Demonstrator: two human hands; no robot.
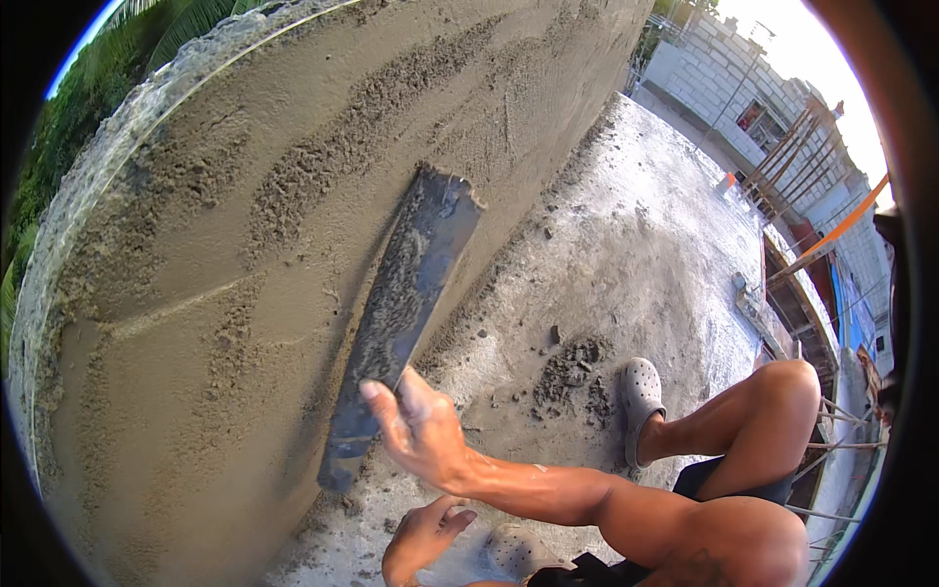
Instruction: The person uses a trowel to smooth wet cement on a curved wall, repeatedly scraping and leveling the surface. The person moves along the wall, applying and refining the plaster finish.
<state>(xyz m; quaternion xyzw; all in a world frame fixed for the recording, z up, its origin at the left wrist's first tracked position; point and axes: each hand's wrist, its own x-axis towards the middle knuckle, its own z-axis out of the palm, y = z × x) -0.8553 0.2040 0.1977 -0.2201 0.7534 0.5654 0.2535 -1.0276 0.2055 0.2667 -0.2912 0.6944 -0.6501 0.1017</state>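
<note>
My right hand (pixel 426 432) is closed around the lower part of a long, dark plastering float (pixel 403 279), its thumb lying over the near edge. The float is smeared with grey mortar and lies slanted along a wall of wet mortar (pixel 196 382); whether its whole length touches the wall I cannot tell. Smooth patches and rough, crumbly bands cover the wall's surface. Below the right wrist, my left hand (pixel 421 540) is loosely closed, its thumb bent over the curled fingers, with nothing visible in it.
Dropped mortar (pixel 577 377) lies in clumps on the concrete slab (pixel 665 245) beside the wall's foot. My bent legs and grey clogs (pixel 641 401) are close on the right. Past the slab's edge stand poles (pixel 797 147), an orange strip (pixel 851 217) and a block wall (pixel 714 68).
</note>
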